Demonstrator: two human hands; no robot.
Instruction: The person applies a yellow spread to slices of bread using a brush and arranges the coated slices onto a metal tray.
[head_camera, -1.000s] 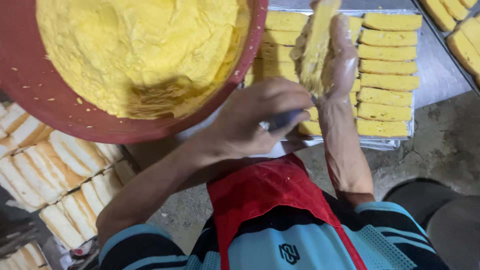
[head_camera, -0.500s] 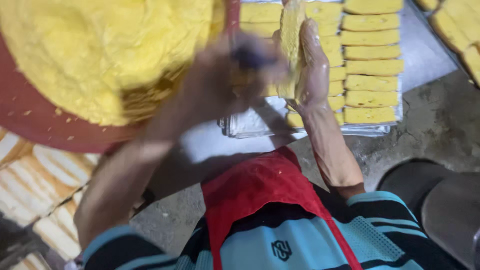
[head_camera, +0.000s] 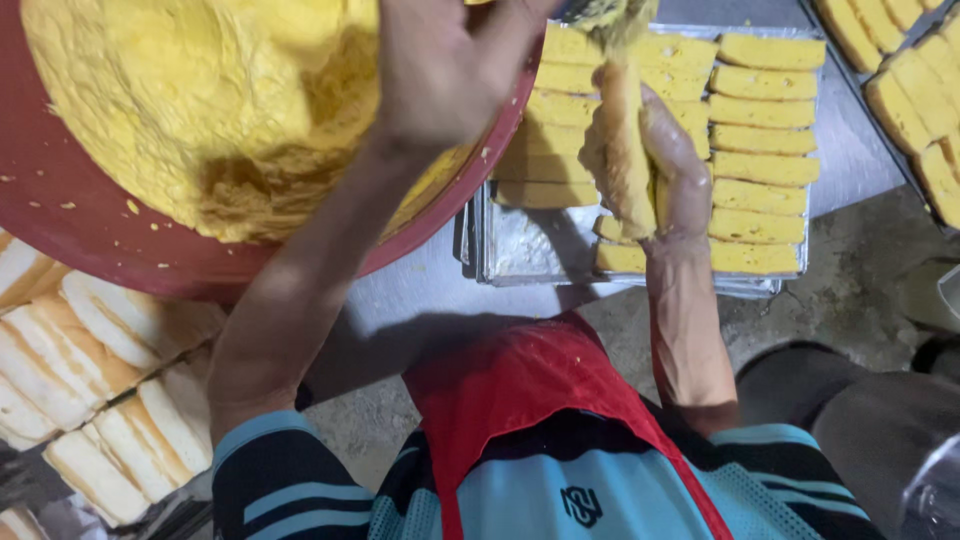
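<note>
A worker's right hand (head_camera: 668, 170) stands a slice of bread (head_camera: 625, 150) on edge, its long axis running up and away from the body, the fingers (head_camera: 672, 130) curled along its far side and closed around it. The slice sits directly above the near-left part of a metal tray (head_camera: 520, 250), where a bare patch of tray floor lies just left of the hand beside rows of yellow-coated slices (head_camera: 760, 140) laid flat with their long axes crosswise. The left hand (head_camera: 440, 70) hovers over the rim of a large red basin (head_camera: 130, 250) heaped with yellow spread (head_camera: 200, 110); its fingers are bent in around the handle of a spreading tool (head_camera: 605, 12), whose loaded end meets the top of the upright slice at the upper edge of the view. How firmly that hand grips cannot be told, as the handle is mostly hidden. The slice lies to the right of the left hand and slightly farther from the body, so the tool reaches it across the basin's edge. Uncoated pale slices (head_camera: 90, 390) are stacked at lower left, well apart from the tray, and a second tray of coated slices (head_camera: 910, 90) lies at upper right. Basin and trays rest on a grey tabletop (head_camera: 400, 310).
</note>
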